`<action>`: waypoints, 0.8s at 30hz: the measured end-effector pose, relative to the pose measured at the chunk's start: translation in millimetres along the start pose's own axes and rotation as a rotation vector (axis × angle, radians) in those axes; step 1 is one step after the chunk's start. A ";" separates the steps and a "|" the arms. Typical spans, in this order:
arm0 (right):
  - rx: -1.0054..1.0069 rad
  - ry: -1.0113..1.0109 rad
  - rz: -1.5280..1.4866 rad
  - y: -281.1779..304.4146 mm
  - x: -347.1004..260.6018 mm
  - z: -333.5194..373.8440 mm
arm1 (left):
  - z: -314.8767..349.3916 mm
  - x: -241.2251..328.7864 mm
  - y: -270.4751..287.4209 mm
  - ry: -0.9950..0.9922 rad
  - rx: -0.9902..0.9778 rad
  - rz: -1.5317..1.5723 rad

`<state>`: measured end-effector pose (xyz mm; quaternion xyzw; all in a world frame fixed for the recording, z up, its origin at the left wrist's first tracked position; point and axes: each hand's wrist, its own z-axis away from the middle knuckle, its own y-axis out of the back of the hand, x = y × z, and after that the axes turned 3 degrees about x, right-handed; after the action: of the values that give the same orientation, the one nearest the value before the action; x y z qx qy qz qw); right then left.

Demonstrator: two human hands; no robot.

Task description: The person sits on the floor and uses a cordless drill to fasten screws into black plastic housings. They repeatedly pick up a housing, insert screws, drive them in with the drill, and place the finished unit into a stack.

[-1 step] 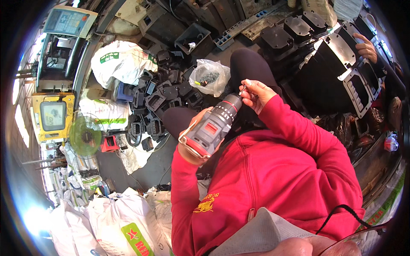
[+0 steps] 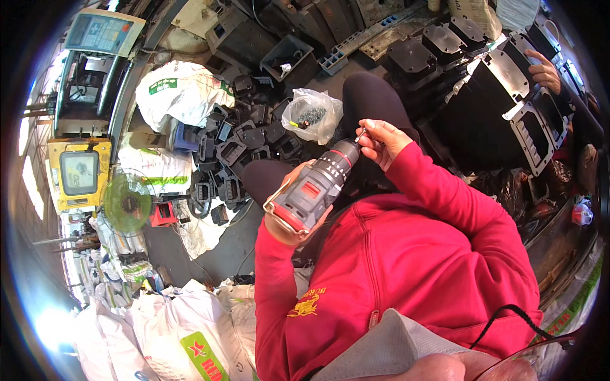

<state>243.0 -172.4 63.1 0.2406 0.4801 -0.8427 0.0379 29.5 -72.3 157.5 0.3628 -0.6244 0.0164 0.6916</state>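
My left hand (image 2: 284, 219) is wrapped round a grey and black cordless drill (image 2: 310, 198), whose chuck points up and to the right. At the drill's tip, the thumb and fingers of my right hand (image 2: 386, 141) pinch a small metal piece (image 2: 361, 134); whether it is a screw or a bit I cannot tell. Just beyond the chuck, a clear plastic bag (image 2: 323, 130) stands open with many small metal screws (image 2: 310, 117) inside. The drill's grip is hidden beneath its body and my hand.
Black plastic housings (image 2: 238, 149) lie heaped to the left. Large black framed parts (image 2: 486, 95) stand at the right, where another person's hand (image 2: 544, 73) rests. A green fan (image 2: 128, 202) and white sacks (image 2: 181, 324) lie left; a dark bin (image 2: 287, 56) stands at the back.
The drill has rolled slightly in my left hand. My right hand stays almost where it was, with its fingers at the drill's tip.
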 end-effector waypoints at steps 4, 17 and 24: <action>-0.067 -0.014 0.091 5.9 -10.2 0.9 | -7.0 0.2 7.2 -0.176 -0.053 -0.148; 0.015 0.130 1.842 53.8 -83.8 -65.6 | -16.0 5.4 13.1 0.000 -0.093 -0.187; -0.452 0.066 1.841 66.9 -73.7 -96.4 | -31.1 9.3 4.7 0.081 -0.146 -0.235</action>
<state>363.3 -140.8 1.8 0.5353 0.2546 -0.3618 0.7196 55.8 -56.6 169.2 0.3813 -0.5486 -0.0955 0.7379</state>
